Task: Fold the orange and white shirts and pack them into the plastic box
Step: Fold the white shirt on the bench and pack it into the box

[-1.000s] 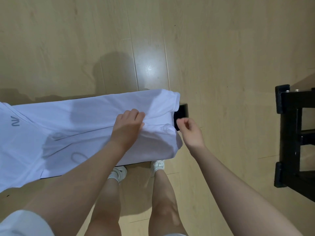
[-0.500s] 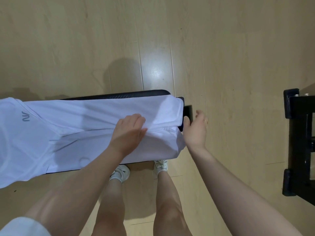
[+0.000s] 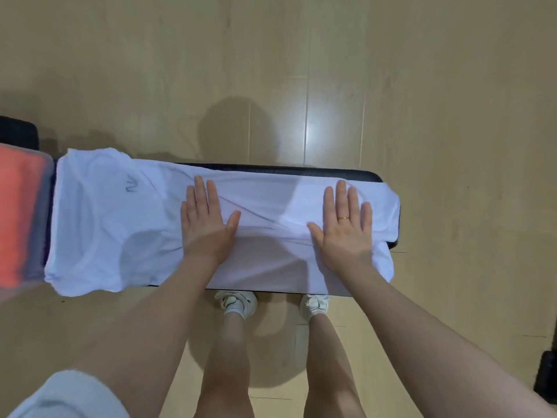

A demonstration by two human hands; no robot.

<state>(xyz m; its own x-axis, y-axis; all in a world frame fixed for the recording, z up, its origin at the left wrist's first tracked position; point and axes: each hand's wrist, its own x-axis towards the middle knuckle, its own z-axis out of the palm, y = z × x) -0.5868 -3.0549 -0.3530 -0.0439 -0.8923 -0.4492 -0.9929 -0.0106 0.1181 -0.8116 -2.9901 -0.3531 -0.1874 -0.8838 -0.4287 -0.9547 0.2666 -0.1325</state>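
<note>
The white shirt [image 3: 114, 224] lies lengthwise along a narrow black bench [image 3: 355, 174], its collar end to the left with a small grey logo. My left hand [image 3: 208, 221] rests flat on the middle of the shirt, fingers spread. My right hand [image 3: 346, 224], with a ring, lies flat on the shirt's right end. At the far left stands the plastic box [image 3: 45, 206] with the folded orange shirt [image 3: 18, 215] inside. The shirt's collar end touches the box's wall.
The bench stands on a light wooden floor [image 3: 301, 70]. My legs and white shoes [image 3: 238, 303] are just in front of the bench. A black object [image 3: 547, 378] sits at the lower right edge, and another dark item [image 3: 18, 131] lies behind the box.
My left hand let go of the bunched fabric and now lies flat. My right hand moved from beside the bench end onto the shirt. The view shifted so the box is visible.
</note>
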